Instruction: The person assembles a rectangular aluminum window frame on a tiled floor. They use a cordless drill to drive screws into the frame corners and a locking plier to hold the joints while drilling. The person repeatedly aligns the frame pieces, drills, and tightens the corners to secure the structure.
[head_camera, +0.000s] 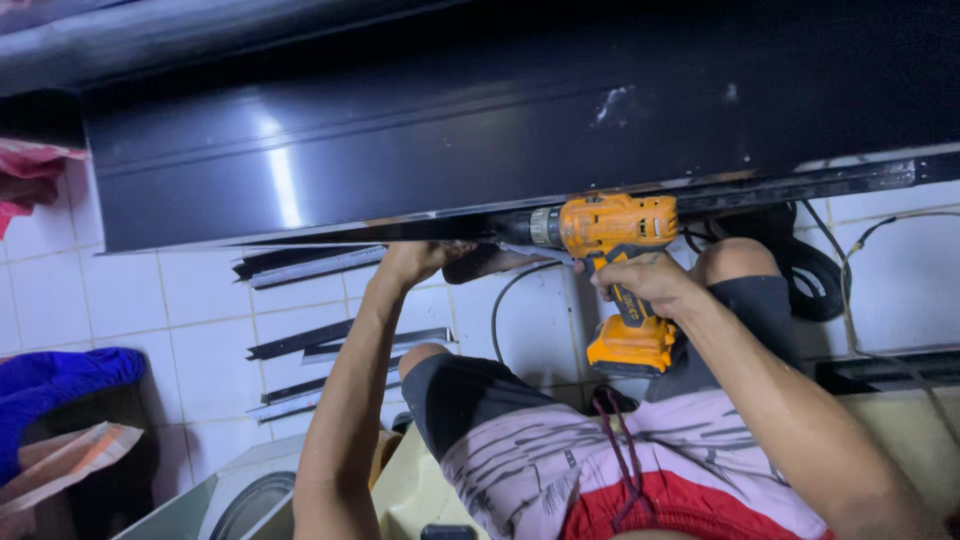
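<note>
Big dark panel: metal-looking, smooth, semi-gloss, w/ a bright streak of reflected light and a few pale scuffs near the right. Drill: orange plastic body, matt, black rubbery-looking grip, silvery metal chuck up front w/ a dull shine. Floor tiles: white, glazed, smooth, grout lines darker. Loose strips on the tiles: dark metal-looking profiles, edges catching light. Cable: black, rubbery, matt. Shorts: soft cloth, pale w/ dark streaks, red band, plus darker knit fabric at the legs. Blue cloth at left: soft, matt. Under it, brown paper bag, creased and dull.
</note>
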